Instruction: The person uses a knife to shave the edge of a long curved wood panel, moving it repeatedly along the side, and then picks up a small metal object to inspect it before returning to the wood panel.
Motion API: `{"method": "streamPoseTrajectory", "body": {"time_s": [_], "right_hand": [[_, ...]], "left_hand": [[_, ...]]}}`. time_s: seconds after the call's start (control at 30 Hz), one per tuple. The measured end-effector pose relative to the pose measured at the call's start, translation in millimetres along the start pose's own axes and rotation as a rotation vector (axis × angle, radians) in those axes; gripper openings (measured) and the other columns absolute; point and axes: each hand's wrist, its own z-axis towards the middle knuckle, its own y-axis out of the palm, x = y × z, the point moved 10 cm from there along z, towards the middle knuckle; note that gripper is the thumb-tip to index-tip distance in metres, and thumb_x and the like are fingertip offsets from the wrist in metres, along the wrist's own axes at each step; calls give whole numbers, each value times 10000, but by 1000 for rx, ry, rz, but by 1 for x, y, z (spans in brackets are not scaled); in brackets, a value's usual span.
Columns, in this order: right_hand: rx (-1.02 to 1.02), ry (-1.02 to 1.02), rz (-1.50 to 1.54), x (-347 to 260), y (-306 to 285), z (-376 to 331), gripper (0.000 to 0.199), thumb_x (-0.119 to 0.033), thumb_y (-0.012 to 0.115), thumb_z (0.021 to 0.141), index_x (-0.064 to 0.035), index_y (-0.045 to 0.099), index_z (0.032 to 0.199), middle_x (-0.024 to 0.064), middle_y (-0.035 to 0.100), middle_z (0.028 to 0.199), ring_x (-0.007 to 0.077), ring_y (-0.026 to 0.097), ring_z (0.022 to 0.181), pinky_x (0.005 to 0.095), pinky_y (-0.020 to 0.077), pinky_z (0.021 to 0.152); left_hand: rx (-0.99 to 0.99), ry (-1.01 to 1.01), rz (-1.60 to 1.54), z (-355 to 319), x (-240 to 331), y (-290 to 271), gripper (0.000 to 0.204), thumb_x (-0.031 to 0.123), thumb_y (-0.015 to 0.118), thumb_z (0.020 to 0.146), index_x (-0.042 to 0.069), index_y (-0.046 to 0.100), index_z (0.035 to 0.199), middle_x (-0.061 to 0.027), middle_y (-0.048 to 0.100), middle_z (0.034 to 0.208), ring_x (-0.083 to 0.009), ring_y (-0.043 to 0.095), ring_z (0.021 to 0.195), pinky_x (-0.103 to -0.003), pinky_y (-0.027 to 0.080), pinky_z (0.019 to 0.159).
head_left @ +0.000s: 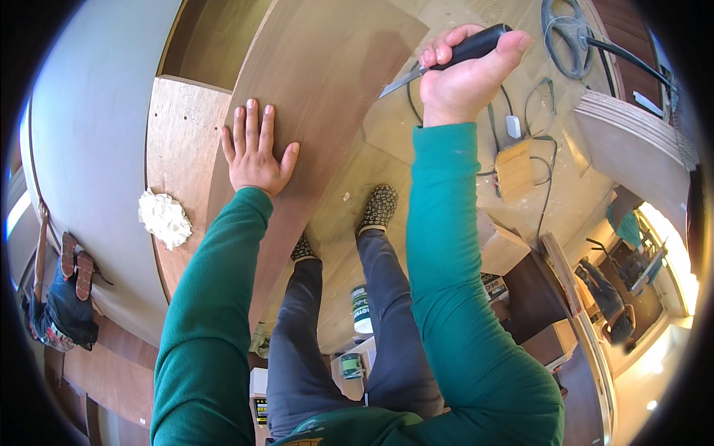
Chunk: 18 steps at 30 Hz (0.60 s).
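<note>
My left hand [254,152] lies flat, fingers spread, on a brown veneer sheet [327,67] that covers a plywood panel [182,141]. My right hand [465,70] grips a black-handled knife [446,59]. Its blade points left and down, with the tip at the right edge of the veneer sheet. Both arms wear green sleeves. My legs and patterned shoes [378,208] show below the sheet's edge.
A white crumpled rag [165,218] lies on the plywood at left. A small wooden block [515,169], cables and a white adapter [513,126] lie on the floor at right. Cans [361,308] stand by my legs. Stacked boards [632,145] are at right.
</note>
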Motion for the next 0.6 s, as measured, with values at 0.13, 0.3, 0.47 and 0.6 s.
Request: {"method": "streamPoseTrajectory", "body": {"time_s": [0.13,0.3,0.47,0.6], "right_hand": [[134,98,62,4,2,11,604,-688,593,856,-103,471,768,1,431,569,122,403,437,259,349,436],[38,81,-17,11,3,7,752,-841,396,854,-98,438,744,24,411,541,174,394,447,323,351,463],[98,22,-38,4,2,15,692,-765,402,912,-100,427,721,18,390,512,161,403,432,319,354,429],[40,19,-14,36,-3,23,622,-681,492,927,-94,445,727,37,460,554,148,438,420,293,344,391]], "left_hand": [[14,9,-16,3,6,-2,779,561,518,917,169,314,1557,-93,227,1642,-277,147,1529,-514,25,1223],[-8,-1,1,-2,2,-2,779,552,525,916,163,314,1557,-99,232,1639,-281,155,1527,-519,38,1222],[16,15,-16,1,4,-5,771,555,522,917,160,327,1550,-103,237,1637,-284,170,1522,-525,51,1221],[26,12,-28,8,4,-5,770,572,512,917,157,341,1542,-103,237,1636,-286,172,1520,-531,50,1220]]}}
